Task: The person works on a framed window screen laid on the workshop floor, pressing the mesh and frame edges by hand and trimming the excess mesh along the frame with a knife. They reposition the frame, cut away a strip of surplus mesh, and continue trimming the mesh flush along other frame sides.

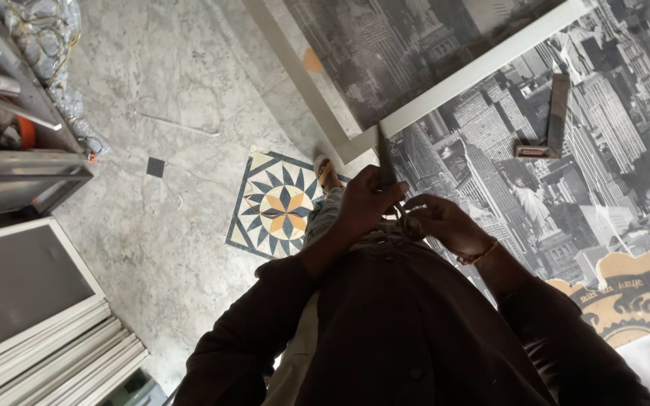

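Hands on a dark blade at the frame corner

You are gripping a long dark blade [385, 162] in your closed left hand [366, 201], while your right hand [436, 223] is curling round something small I cannot make out; the white-framed mesh panel [445, 84] is lying flat on the table [626, 188], its corner just beyond the blade tip, uncut.

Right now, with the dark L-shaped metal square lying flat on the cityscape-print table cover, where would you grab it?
Probably the long dark arm of the L-shaped metal square, pinched across its narrow width from above. It lies flat and apart from the white frame, so both long edges are open. The short arm at the bottom looks thicker, a fair second choice. Both hands, left hand and right hand, are occupied elsewhere.
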Motion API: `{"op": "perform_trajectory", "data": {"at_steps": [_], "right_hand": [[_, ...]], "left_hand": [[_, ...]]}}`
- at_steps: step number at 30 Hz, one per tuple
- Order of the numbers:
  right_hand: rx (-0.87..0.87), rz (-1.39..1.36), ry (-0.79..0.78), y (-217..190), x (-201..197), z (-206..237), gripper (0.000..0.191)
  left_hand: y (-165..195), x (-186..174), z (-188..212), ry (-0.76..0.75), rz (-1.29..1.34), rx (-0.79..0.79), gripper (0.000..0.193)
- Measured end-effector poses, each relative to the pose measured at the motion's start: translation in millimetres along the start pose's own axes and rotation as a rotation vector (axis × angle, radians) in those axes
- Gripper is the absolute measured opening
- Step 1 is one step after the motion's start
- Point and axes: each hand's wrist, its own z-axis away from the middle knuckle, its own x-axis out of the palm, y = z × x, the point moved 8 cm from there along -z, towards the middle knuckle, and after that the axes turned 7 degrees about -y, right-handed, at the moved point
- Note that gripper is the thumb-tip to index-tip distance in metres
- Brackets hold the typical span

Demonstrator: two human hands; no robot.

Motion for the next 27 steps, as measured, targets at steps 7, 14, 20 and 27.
{"op": "perform_trajectory", "data": {"at_steps": [7,14,20,27], "right_hand": [[0.14,-0.455,-0.169,22.3,28.2,-30.4,0.058],[0.207,-0.236,-0.103,11.9,14.9,-54.8,0.067],[0.223,-0.008,-0.167,19.2,-17.2,-72.1,0.069],[0.27,0.059,-0.234,42.2,-30.6,-87.3,0.06]], "left_hand": [[-25.6,-9.5,-23.4,-0.072,0.269,-0.027,0.032],[-44.7,-38.6,-45.9,-0.053,0.11,-0.037,0.039],[-56.9,-130.1,-39.9,0.682,-0.317,-0.102,0.051],[-65.0,-139.4,-83.3,0.75,-0.116,0.163,0.039]]}}
